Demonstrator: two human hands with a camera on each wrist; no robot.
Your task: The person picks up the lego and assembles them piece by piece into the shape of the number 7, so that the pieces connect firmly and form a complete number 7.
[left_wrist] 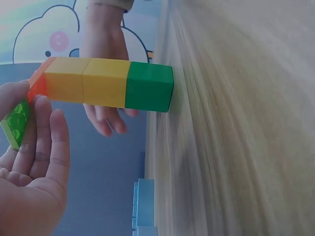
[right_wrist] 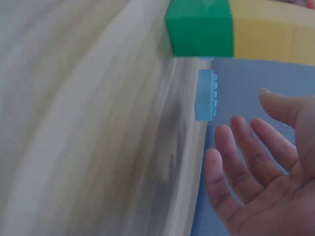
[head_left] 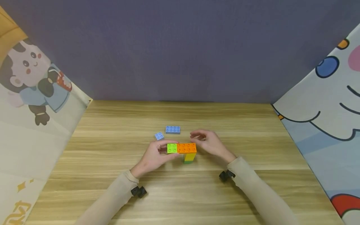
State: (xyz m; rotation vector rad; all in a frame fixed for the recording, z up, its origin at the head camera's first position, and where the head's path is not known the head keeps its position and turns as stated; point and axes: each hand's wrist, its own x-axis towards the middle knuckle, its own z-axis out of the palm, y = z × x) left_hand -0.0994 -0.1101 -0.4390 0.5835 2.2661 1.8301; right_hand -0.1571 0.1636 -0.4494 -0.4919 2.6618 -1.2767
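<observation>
My left hand [head_left: 152,156] is gripping a small lime-green studded plastic brick [head_left: 172,148], fingertips reaching the long orange studded brick [head_left: 187,148] atop a yellow-and-green block column [left_wrist: 106,83] standing on the wood-grain desk [head_left: 197,197]. My right hand [head_left: 210,144] is hanging loosely open beside the column. In the left-wrist view, my fingers are partly hiding the lime-green brick.

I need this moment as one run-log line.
left hand: grips lime-green brick; right hand: holds nothing; column: orange brick above yellow blocks above green block; table: eight-stud blue brick, four-stud blue brick
</observation>
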